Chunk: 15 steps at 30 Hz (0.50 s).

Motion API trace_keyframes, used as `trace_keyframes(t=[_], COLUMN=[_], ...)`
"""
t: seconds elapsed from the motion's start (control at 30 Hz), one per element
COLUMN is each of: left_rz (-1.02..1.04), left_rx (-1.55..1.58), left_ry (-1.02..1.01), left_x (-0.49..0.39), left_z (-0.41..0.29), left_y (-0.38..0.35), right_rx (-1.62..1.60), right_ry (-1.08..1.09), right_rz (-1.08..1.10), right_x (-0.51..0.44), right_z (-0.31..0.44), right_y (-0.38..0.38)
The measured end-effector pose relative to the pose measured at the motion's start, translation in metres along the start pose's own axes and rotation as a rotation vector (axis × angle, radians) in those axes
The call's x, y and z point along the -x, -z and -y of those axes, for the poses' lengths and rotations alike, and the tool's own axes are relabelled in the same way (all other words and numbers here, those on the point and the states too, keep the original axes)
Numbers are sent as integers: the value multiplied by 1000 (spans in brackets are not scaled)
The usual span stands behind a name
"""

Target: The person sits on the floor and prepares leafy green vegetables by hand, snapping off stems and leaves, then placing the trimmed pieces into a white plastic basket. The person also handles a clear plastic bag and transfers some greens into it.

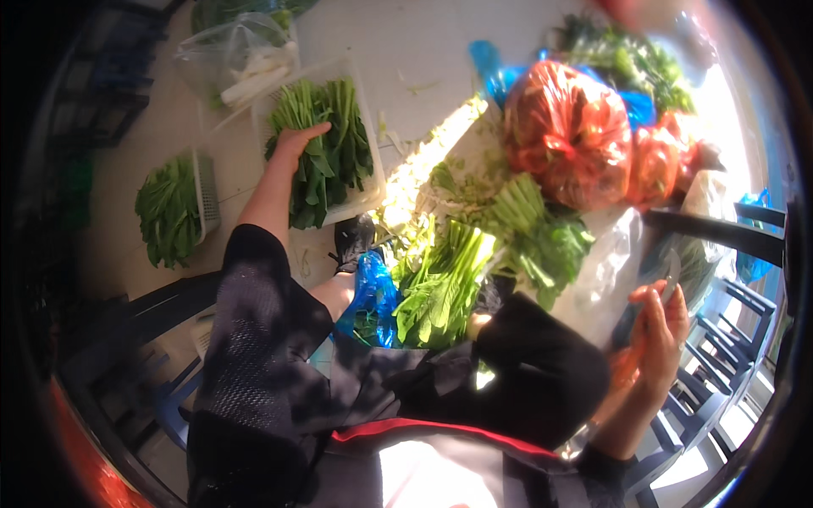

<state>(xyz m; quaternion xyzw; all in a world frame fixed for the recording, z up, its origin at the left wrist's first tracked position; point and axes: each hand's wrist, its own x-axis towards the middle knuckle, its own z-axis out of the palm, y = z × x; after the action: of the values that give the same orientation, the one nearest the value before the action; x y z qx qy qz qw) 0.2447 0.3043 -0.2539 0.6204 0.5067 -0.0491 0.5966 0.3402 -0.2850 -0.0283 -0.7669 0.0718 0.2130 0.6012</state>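
My left hand [298, 140] is on a bunch of leafy greens [311, 159] in a white plastic basket [375, 165]. Its thumb lies across the stalks, and the fingers are hidden among them. Out to the right, my right hand [657, 330] is raised and grips a small knife [673, 270], blade up. Between my feet is a bright bunch of leafy greens [444, 286], beside a blue plastic bag [375, 298]. Another bunch of greens [540, 235] lies further right, with its cut stalks pointing away from me.
Trimmings [413, 184] are strewn over the tiled floor. Red plastic bags [565, 133] stand at the back right. More greens [168, 213] rest by a second basket [206, 190] at left. A clear bag [235, 57] holds white stalks. A plastic stool [718, 362] is close to my right arm.
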Motion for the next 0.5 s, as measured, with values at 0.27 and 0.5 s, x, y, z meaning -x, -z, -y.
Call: trace_keyframes(t=[0.27, 0.5], left_rz=[-644, -216], left_rx=[-903, -677], left_ry=[-691, -117], left_x=[60, 182], left_z=[39, 201], left_y=[-133, -257], right_rx=[37, 139], right_ry=[-491, -557], right_rz=[415, 517], right_x=[-66, -96], right_z=[-132, -261], right_y=[-79, -115])
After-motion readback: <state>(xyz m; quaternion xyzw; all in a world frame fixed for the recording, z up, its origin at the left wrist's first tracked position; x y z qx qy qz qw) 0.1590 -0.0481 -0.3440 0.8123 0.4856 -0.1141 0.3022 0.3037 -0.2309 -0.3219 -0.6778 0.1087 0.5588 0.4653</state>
